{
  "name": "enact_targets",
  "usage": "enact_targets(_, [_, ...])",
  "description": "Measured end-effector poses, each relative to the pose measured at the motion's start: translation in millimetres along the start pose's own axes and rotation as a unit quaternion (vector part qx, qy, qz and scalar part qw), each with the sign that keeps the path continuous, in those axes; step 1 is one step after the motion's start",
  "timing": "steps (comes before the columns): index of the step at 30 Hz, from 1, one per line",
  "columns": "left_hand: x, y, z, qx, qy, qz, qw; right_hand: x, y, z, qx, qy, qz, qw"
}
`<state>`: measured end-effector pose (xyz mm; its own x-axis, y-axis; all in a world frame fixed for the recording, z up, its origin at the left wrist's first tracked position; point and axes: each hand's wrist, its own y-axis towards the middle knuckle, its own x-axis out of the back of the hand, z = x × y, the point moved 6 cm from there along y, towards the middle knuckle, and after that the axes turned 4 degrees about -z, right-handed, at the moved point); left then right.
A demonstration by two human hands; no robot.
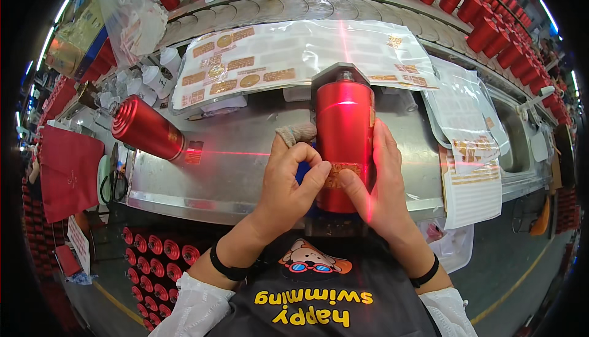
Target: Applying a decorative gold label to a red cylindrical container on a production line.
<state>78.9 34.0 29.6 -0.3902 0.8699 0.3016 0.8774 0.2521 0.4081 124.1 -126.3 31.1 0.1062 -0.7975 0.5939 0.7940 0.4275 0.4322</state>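
A glossy red bottle point(345, 122) lies in front of me, its neck pointing away into a dark angular holder point(339, 67). A small gold label point(343, 169) sits on its near part. My left hand point(291, 180) is closed in a pinch, thumb tip at the label's left edge; a knitted cloth sleeve covers its index finger. My right hand point(388, 183) holds the bottle's right side, fingers stretched along it and thumb pressing beside the label. Red laser lines cross the bottle. To the left, another red bottle point(147, 127) with a stepped top lies tilted on the steel bench.
Sheets of gold labels point(245, 61) lie across the bench's back, and more label sheets point(471, 183) hang at the right near a sink point(514, 134). Black-handled scissors point(114, 183) are at the left edge. Behind runs a conveyor point(245, 9); red bottles point(156, 263) stand below left.
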Motion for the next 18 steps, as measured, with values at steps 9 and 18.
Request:
enact_targets(9, [-1.6,-3.3,3.9,0.001,-0.021,-0.008,1.000,0.2,0.7,-14.4,-0.020,0.051,0.014,0.998])
enact_targets(18, [-2.2,-12.3,17.4,0.063,-0.060,0.009,0.996,1.1,0.6,-12.6,-0.009,0.065,0.016,0.998])
